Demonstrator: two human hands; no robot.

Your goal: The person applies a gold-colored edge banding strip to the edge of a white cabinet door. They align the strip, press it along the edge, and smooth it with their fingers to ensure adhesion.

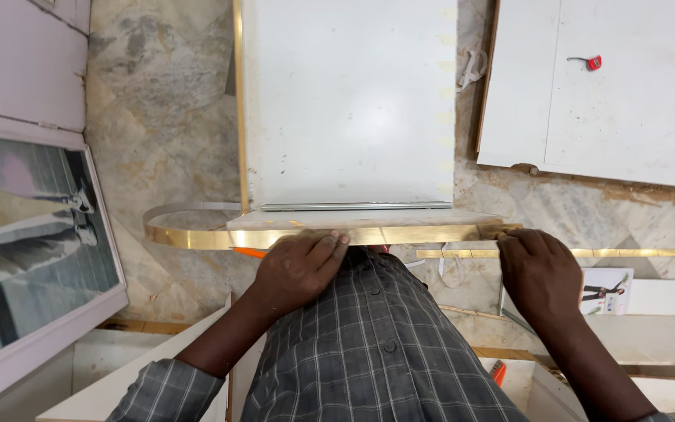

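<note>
A white rectangular panel [349,101] stands on edge in front of me, with a shiny gold metal strip [197,236] wrapped along its near edge and curling loose past the left corner. My left hand [300,268] presses its fingers flat against the gold strip near the middle of the edge. At the right end of the edge my right hand [539,270] pushes the strip against the panel's corner. Just under my left hand an orange pencil-like tip [248,252] pokes out. My grey checked shirt fills the lower middle.
Marble floor [166,117] lies below. A larger white board [626,94] with a small red object [592,62] lies at the right. A second gold strip [650,252] runs rightward. A glossy framed panel [33,234] stands at the left; white boards lie near my legs.
</note>
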